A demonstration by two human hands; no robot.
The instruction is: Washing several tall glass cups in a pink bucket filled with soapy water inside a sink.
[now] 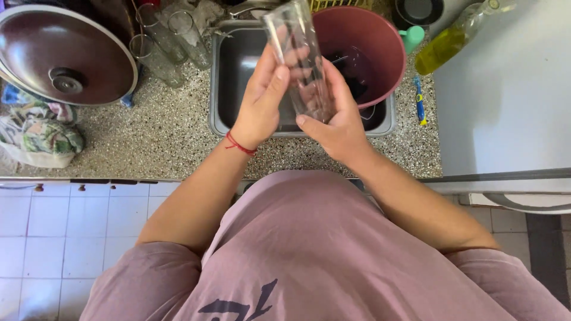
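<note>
While both hands close around it, the tall clear glass (300, 59) hangs above the steel sink (238, 71), roughly over the basin's middle and clear of its floor. The left hand (262, 98) wraps the glass from the left, thumb and fingers pressed on its wall about halfway up; a red string sits on that wrist. The right hand (336, 116) cups the lower end from the right, fingers curled round the base, so both hands are gripping the same glass.

Its long axis runs nearly upright but leans: the end away from the person tilts up and slightly left, toward the far rim of the sink, while the other end points down into the right palm. Which end is the mouth cannot be told for sure through the clear wall.

As a judgement, the work on this glass looks midway: it is in hand over the basin, not set down. Three similar glasses (163, 44) stand on the speckled counter (166, 137) just left of the sink, beside a dark pan lid (65, 56) further left. A red basin (363, 50) fills the sink's right part, and a blue toothbrush (419, 101) lies right of the sink.
</note>
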